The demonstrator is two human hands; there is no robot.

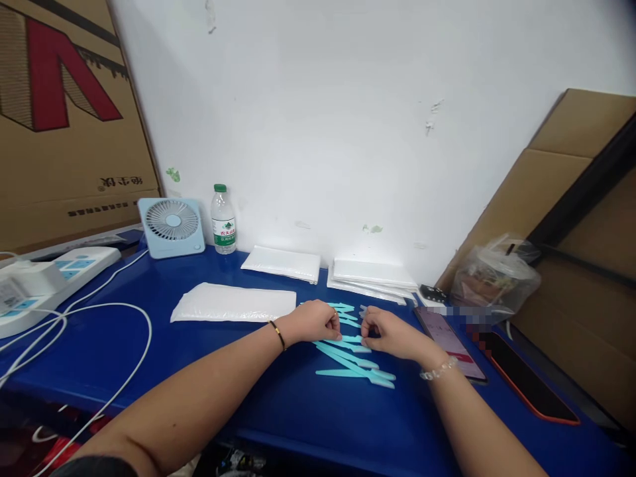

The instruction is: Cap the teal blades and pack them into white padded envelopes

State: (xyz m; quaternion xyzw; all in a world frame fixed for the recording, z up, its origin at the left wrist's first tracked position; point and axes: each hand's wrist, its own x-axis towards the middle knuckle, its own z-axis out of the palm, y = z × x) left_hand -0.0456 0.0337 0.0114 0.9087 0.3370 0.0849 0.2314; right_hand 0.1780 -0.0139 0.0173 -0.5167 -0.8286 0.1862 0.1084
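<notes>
Several turquoise eyebrow razors with pale blade ends lie loosely heaped on the blue table. My left hand (320, 321) is closed in a pinch at the left end of one eyebrow razor (352, 339). At that razor's other end, the thumb and fingers of my right hand (385, 333) are pinched together too. Nearer to me, another razor (348, 373) lies crosswise under a fanned group. More turquoise razors (342, 309) show beyond and between my hands, partly covered by my fingers.
A white padded packet (233, 303) lies left of my hands. Behind are another packet (283, 263) and a stack of white packets (372, 273). A fan (172, 227), bottle (224, 222) and power strip (74, 265) stand left; two phones (452, 344) (529, 377) lie right.
</notes>
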